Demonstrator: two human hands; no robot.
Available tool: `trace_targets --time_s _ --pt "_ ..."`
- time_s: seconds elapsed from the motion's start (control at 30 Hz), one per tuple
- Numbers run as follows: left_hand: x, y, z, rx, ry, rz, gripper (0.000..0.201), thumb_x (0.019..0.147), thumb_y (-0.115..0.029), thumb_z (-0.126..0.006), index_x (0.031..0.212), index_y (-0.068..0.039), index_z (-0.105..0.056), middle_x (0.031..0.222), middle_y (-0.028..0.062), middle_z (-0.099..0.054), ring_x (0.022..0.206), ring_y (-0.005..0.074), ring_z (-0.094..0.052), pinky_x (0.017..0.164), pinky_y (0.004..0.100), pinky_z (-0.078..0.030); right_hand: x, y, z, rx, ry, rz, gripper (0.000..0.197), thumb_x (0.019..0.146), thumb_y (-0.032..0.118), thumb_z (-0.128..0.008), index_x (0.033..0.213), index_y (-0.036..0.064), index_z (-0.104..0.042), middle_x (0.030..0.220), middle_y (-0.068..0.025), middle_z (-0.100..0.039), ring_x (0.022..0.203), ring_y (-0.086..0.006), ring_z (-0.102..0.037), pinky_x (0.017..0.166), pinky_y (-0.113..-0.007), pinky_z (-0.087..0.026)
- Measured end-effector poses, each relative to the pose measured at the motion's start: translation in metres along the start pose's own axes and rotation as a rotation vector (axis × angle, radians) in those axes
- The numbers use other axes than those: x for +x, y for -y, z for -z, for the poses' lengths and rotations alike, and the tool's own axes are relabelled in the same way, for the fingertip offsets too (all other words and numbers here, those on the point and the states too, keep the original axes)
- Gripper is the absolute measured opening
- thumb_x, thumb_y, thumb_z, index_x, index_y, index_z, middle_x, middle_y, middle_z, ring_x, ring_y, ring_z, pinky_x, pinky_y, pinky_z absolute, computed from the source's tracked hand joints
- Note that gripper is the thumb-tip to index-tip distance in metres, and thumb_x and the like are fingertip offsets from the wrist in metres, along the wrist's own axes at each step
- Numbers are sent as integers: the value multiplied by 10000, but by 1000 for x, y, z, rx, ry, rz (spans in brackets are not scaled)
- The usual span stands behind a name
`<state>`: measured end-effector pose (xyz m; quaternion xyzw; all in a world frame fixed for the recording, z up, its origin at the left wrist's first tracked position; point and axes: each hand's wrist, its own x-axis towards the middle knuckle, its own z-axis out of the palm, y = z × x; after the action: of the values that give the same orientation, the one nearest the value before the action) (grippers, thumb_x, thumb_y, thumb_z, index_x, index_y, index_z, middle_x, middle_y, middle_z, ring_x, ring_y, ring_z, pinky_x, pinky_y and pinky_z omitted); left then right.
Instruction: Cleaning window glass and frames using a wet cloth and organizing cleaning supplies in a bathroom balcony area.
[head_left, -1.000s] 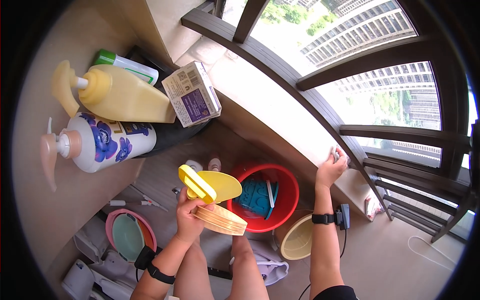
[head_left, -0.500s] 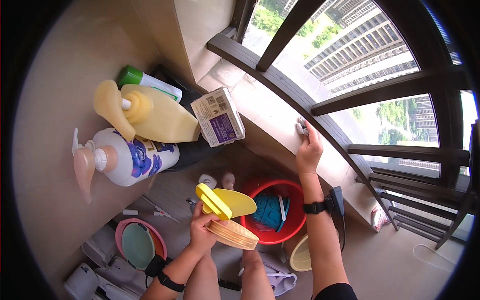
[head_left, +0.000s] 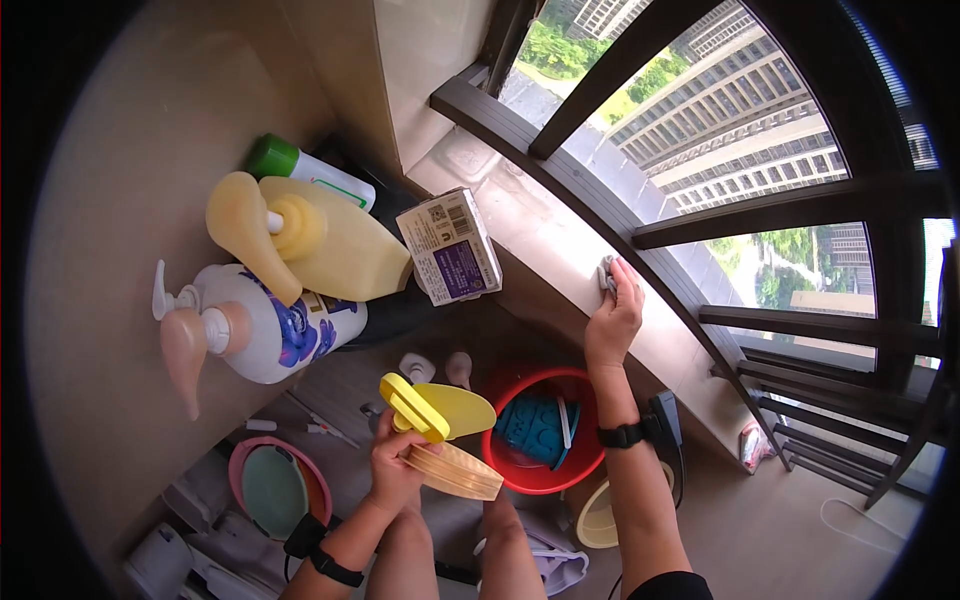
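Observation:
In my left hand (head_left: 398, 467) I hold a small yellow dustpan-like scoop (head_left: 463, 408) with a thick yellow grip part. The same hand also grips a pale tan, ribbed piece (head_left: 462, 474) below it; whether the two are joined cannot be made out. They hang over the floor, left of a red bucket (head_left: 497, 473). My right hand (head_left: 612, 325) is stretched to the light window sill (head_left: 548, 222), its fingers closed on a small crumpled grey cloth (head_left: 606, 272) that touches the sill beside the dark frame.
At the left stand a cream pump bottle (head_left: 355, 240), a white pump bottle (head_left: 250, 320), a green-capped bottle (head_left: 325, 175) and a small box (head_left: 450, 246). A blue basket (head_left: 530, 425) lies inside the bucket. Pink and green basins (head_left: 272, 490) and a cream pail (head_left: 597, 515) stand on the floor.
My right hand and the grey cloth sit slightly lower in the picture. The view has shifted a little, and my left hand with the yellow scoop has moved slightly left.

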<state>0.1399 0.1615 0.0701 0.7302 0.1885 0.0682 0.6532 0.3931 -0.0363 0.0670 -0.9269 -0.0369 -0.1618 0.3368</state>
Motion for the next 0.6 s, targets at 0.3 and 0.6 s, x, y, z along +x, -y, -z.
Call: trace_targets --time_s 0.3,0.6 --pt "7 -6 -10 -83 19 14 147 693 -13 -734 792 -46 -630 1096 109 -510 1013 257 -556 873 338 -459 66 59 -98 370 308 317 353 758 -101 -495 1043 55 -633 1096 -125 -628 1071 -288 -577 915 -338 -456" --pt "5 2 7 -49 -12 -17 160 687 -35 -748 792 -50 -629 1115 120 -511 1017 271 -557 878 340 -461 35 22 -48 108 -48 116 294 752 -92 -493 923 51 -685 844 -150 -672 786 -293 -639 735 -360 -502"
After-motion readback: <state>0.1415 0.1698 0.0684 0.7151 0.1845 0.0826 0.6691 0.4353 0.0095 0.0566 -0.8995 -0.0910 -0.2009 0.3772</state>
